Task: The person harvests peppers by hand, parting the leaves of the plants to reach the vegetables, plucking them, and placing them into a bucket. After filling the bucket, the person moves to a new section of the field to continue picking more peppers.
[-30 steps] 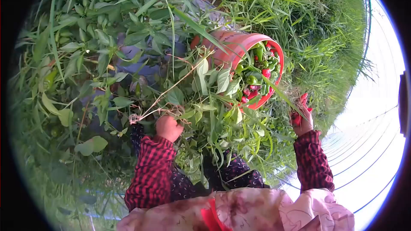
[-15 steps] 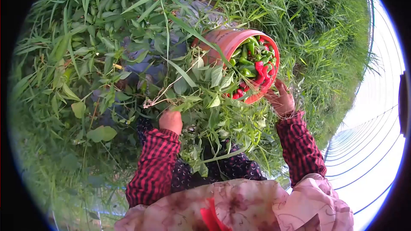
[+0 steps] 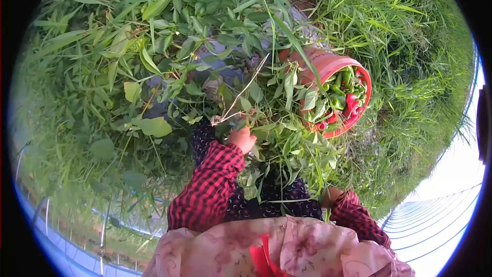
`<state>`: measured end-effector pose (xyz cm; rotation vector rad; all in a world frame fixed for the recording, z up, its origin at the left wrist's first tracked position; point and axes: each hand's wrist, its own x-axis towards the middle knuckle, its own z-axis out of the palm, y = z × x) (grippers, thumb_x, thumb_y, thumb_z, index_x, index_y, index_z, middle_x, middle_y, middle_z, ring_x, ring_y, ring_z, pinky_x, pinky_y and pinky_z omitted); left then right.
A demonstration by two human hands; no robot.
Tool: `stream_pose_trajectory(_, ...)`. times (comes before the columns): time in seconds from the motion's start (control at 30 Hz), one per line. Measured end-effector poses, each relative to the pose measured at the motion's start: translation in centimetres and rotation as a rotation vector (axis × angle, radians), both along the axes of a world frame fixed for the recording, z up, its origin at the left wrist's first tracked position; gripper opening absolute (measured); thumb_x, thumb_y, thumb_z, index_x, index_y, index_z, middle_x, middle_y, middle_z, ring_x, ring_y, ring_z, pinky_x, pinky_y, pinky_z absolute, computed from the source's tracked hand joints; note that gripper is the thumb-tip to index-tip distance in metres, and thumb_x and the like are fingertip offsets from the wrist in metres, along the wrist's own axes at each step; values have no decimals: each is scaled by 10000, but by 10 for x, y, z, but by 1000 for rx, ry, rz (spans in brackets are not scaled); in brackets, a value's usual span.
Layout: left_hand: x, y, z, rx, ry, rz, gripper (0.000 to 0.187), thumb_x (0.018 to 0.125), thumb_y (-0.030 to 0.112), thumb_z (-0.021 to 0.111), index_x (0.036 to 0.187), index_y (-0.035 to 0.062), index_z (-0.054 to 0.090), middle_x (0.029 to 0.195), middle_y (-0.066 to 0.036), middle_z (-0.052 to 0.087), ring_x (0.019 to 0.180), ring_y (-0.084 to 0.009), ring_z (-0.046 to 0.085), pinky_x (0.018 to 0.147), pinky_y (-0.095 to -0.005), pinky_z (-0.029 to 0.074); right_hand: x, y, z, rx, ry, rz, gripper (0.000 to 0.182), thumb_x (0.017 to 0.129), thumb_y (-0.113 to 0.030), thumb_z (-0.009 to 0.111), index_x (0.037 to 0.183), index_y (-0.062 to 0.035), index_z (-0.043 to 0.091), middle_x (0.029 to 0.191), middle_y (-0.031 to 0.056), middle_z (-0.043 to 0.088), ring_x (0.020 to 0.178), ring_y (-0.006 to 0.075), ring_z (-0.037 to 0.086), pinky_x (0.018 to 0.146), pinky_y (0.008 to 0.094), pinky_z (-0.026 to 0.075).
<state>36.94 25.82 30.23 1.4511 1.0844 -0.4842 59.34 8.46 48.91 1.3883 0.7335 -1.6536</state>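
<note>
Head view: the left hand [image 3: 242, 139], bent inward, grips a plant [image 3: 287, 132]; the right hand [image 3: 333, 195] hangs low, grip unclear; the bucket [image 3: 328, 62] sits ahead.

Smooth round red plastic bucket [image 3: 326, 62] gleaming faintly right of centre, glossy red and green peppers [image 3: 338, 102] shining inside, matt red-and-black checked cloth sleeves [image 3: 209, 189] wrinkling lower down, pale pink patterned cloth garment [image 3: 220, 241] creasing at the bottom

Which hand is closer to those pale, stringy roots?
The left hand: it is right beside the pale roots. The right hand is clearly farther from them, down by the dark patterned trousers.
</note>
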Motion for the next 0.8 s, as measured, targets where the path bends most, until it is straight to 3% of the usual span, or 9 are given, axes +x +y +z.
stream_pose_trajectory(0.03,1,0,9,43,65,-110,589,729,138,564,1271,96,339,1114,-175,524,948,-313,548,801,-395,449,-6,24,10,-96,94,206,360,806,-302,522,1087,-78,554,803,159,622,680,306,604,643,385,487)
stream_pose_trajectory(0.1,-4,-19,1,55,84,-95,620,698,113,553,1267,98,308,1135,-147,496,865,-330,559,756,-408,464,-10,38,9,405,251,-65,276,773,-341,537,832,-91,640,698,103,621,615,303,590,589,368,476)
stream_pose_trajectory(0.23,-7,-26,-2,118,-6,-165,633,701,76,536,1285,107,293,1084,-143,525,738,-329,579,636,-407,483,-35,212,35,406,480,-1158,175,865,-42,470,1010,-41,569,790,60,603,610,151,568,577,255,471)
stream_pose_trajectory(0.33,-2,-29,-1,243,54,-306,546,714,88,516,1241,86,375,856,-138,595,677,-324,584,547,-390,477,-68,265,-34,1146,545,-1653,374,850,43,460,1214,-1,391,1094,97,500,892,170,548,808,285,450)
stream_pose_trajectory(0.47,9,-29,-1,9,145,-21,265,809,258,439,962,82,566,898,-109,620,769,-324,599,650,-405,482,-104,272,-154,1230,29,-640,744,661,-277,719,1244,6,354,1300,194,324,1174,335,359,972,386,324)
stream_pose_trajectory(0.57,12,-40,-4,0,-6,-21,409,867,372,370,1179,136,491,1103,-124,554,836,-308,599,714,-383,474,-127,248,-161,842,-40,14,856,623,-356,724,1295,-43,296,1368,202,209,1181,394,338,1015,426,252)
stream_pose_trajectory(0.63,16,-27,8,-17,-56,-135,455,878,395,345,1241,137,435,1192,-145,492,938,-273,578,806,-351,449,-122,232,-162,762,-22,53,774,661,-310,699,1295,-92,313,1389,169,174,1188,398,335,976,424,312)
stream_pose_trajectory(0.7,23,-26,21,-181,123,-82,300,844,294,422,1056,114,533,947,-122,582,853,-296,591,721,-387,464,-110,214,-175,674,-4,94,699,698,-264,674,1295,-142,329,1410,137,140,1195,402,331,937,423,373)
stream_pose_trajectory(0.8,-2,-7,32,-111,-67,-85,217,815,211,482,971,93,578,810,-116,628,791,-306,598,670,-409,470,-95,189,-196,830,120,-270,665,661,69,523,1263,-161,357,1391,90,196,1119,360,425,890,390,411)
